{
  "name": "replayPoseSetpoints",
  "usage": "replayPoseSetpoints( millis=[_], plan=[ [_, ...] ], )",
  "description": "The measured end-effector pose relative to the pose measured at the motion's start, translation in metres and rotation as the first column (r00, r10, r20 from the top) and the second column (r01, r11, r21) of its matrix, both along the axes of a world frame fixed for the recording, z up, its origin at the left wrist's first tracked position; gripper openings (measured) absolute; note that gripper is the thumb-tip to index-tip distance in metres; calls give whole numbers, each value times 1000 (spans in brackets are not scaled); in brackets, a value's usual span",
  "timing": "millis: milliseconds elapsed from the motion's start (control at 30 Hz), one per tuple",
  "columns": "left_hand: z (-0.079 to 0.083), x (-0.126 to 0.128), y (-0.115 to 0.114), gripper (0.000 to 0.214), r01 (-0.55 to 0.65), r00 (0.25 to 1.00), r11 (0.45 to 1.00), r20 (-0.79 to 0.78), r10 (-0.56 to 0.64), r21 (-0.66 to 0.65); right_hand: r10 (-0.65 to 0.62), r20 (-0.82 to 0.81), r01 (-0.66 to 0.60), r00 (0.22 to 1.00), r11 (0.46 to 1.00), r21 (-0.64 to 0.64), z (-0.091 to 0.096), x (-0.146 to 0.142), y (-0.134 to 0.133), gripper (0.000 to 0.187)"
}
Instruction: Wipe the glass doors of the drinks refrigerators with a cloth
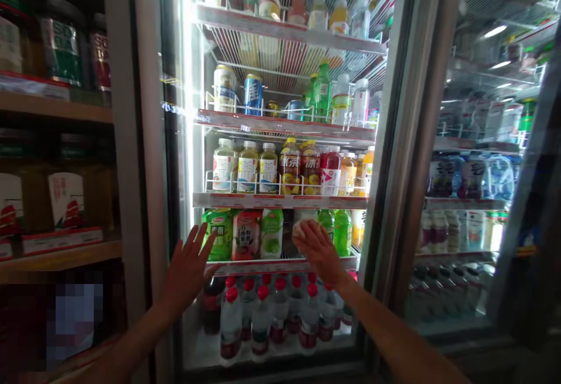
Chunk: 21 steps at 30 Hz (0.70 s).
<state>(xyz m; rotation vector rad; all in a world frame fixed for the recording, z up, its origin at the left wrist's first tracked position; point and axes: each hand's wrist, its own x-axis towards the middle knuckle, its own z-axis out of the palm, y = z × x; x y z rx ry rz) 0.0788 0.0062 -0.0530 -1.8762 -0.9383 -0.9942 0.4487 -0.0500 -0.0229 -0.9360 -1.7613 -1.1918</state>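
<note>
I face an open drinks fridge with lit shelves. My left hand [190, 264] is raised with fingers spread, holding nothing, in front of the green juice bottle [218, 233] on the fourth shelf. My right hand [316, 249] reaches onto that same shelf [272, 266] and its fingers curl around a pale bottle [303, 220], partly hidden by the hand. A red-labelled juice bottle [246, 234] and a light green bottle [272, 232] stand between my two hands.
Water bottles with red caps [272, 314] fill the bottom shelf. Tea and juice bottles [289, 168] line the shelf above my hands, cans [253, 94] higher up. The open glass door [473, 156] stands to the right. Wooden shelves with jars [61, 45] are left.
</note>
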Motion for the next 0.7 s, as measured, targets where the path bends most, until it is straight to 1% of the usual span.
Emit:
replayPoseSetpoints(
  millis=[33, 67, 100, 133, 167, 200, 233, 267, 300, 333, 367, 400, 433, 500, 533, 567, 600, 633, 667, 700],
  plan=[
    [0, -1, 0, 63, 6, 1000, 1000, -17, -5, 10, -2, 24, 3, 1000, 1000, -15, 2, -1, 0, 46],
    [-1, -3, 0, 62, 10, 999, 1000, -33, -10, 15, -18, -44, 19, 999, 999, 26, 6, -1, 0, 46],
    [-2, -4, 1, 62, 10, 999, 1000, -43, -10, 17, -32, -175, 50, 984, 994, 99, 11, 0, 0, 47],
    [-3, -4, 1, 63, 8, 999, 1000, -47, -7, 18, -29, -310, 86, 950, 982, 171, 15, 0, 0, 48],
    [-4, -5, 1, 63, 4, 999, 1000, -47, -3, 19, -13, -398, 111, 917, 968, 223, 18, -2, 1, 49],
    [-4, -5, 2, 62, -1, 999, 1000, -44, 2, 23, -1, -413, 110, 911, 964, 241, 19, -6, 3, 49],
    [-4, -6, 2, 62, -6, 999, 1000, -43, 7, 27, 0, -345, 80, 939, 972, 219, 18, -14, 4, 49],
    [-4, -8, 2, 60, -9, 999, 1000, -50, 11, 30, -2, -209, 37, 978, 986, 165, 16, -23, 6, 47],
    [-4, -10, 2, 59, -8, 998, 999, -67, 10, 34, 1, -42, 3, 999, 995, 98, 14, -33, 7, 45],
    [-4, -12, 2, 58, -8, 997, 999, -80, 11, 38, 8, 103, -13, 995, 999, 41, 14, -43, 9, 43],
    [-3, -16, 2, 57, -16, 996, 999, -82, 19, 42, 10, 184, -12, 983, 1000, 9, 16, -51, 12, 41],
    [-3, -20, 2, 57, -30, 997, 998, -72, 33, 46, 0, 182, -2, 983, 1000, 7, 21, -57, 14, 40],
    [-3, -24, 2, 57, -45, 997, 998, -59, 48, 48, -17, 97, 13, 995, 999, 39, 27, -63, 17, 39],
    [-4, -31, 3, 58, -64, 997, 997, -29, 65, 51, -35, -153, 52, 988, 992, 113, 38, -72, 23, 43],
    [-5, -34, 4, 59, -63, 998, 997, -24, 64, 48, -22, -209, 51, 978, 990, 130, 40, -76, 25, 45],
    [-6, -36, 4, 59, -58, 998, 998, -28, 60, 40, -2, -175, 24, 985, 992, 124, 41, -81, 26, 47],
    [-7, -38, 5, 58, -53, 998, 998, -32, 54, 31, 25, -58, -20, 998, 996, 91, 39, -86, 27, 47],
    [-7, -39, 5, 58, -51, 998, 998, -34, 52, 20, 56, 108, -60, 993, 998, 33, 36, -91, 28, 47],
    [-8, -40, 5, 58, -53, 998, 999, -35, 53, 5, 86, 264, -82, 961, 996, -27, 35, -95, 28, 47],
    [-8, -40, 5, 57, -54, 998, 998, -39, 54, -10, 101, 359, -83, 928, 994, -66, 35, -98, 28, 45]
  ],
)
